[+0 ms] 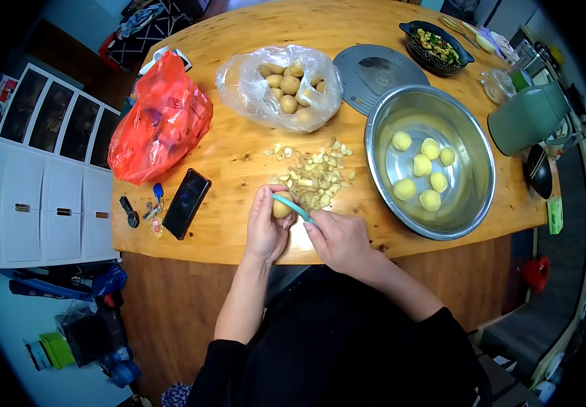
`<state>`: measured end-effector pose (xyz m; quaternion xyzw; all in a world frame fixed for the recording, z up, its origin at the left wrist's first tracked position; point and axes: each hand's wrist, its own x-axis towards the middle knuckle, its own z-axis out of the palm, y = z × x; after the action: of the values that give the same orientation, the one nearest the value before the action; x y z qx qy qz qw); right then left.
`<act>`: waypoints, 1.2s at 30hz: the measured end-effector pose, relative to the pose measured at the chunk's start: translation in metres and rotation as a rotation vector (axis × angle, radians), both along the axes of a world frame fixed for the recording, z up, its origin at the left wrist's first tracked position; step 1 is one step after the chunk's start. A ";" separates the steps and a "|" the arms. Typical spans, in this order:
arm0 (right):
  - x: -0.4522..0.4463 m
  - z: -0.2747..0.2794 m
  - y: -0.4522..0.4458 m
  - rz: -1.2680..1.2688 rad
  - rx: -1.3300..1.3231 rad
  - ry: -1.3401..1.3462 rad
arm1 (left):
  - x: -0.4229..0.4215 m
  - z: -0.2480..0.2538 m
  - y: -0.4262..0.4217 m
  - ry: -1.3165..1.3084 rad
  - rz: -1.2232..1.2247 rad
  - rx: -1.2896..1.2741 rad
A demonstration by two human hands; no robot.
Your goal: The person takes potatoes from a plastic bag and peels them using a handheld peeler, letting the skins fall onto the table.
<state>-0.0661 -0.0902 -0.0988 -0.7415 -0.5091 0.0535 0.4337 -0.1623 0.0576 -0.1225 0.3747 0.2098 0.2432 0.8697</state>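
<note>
My left hand point(267, 226) is wrapped round a brown-skinned potato point(281, 206) near the table's front edge. In my right hand point(341, 239) is a light-blue peeler point(297, 210), its head lying against the top of that potato. Just beyond my hands, a loose pile of peelings point(316, 175) lies on the wooden table point(228, 146). Several peeled, pale-yellow potatoes point(421, 165) sit in the large metal bowl point(369, 146) on the right. A clear plastic bag point(235, 85) behind the pile stands open, holding several unpeeled potatoes point(289, 85).
Left on the table are a red plastic bag point(160, 122), a black phone point(186, 203) and keys point(152, 210). Behind the bowl lie a grey round lid point(377, 74) and a dark dish of chopped food point(435, 47). A green jug point(527, 119) stands at the right.
</note>
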 end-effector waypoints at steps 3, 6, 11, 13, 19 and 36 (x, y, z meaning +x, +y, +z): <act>-0.001 -0.003 0.002 0.000 -0.009 0.001 | 0.001 0.001 -0.001 0.033 0.050 -0.015; -0.003 -0.001 0.003 0.006 -0.011 0.003 | 0.000 0.000 -0.004 0.045 0.083 -0.010; -0.009 -0.004 0.004 0.052 -0.052 -0.017 | 0.002 0.002 -0.009 0.198 0.161 0.069; -0.011 -0.006 0.004 0.059 -0.071 -0.012 | 0.003 -0.001 -0.011 0.205 0.178 0.070; -0.009 -0.006 0.005 0.041 -0.111 -0.085 | 0.003 -0.011 -0.010 0.257 0.248 0.158; -0.007 -0.001 0.011 -0.027 -0.124 0.047 | 0.008 0.004 -0.013 0.149 0.289 0.067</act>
<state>-0.0735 -0.0791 -0.1002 -0.7724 -0.4843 0.0965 0.3994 -0.1545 0.0445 -0.1184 0.3862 0.3174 0.3442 0.7947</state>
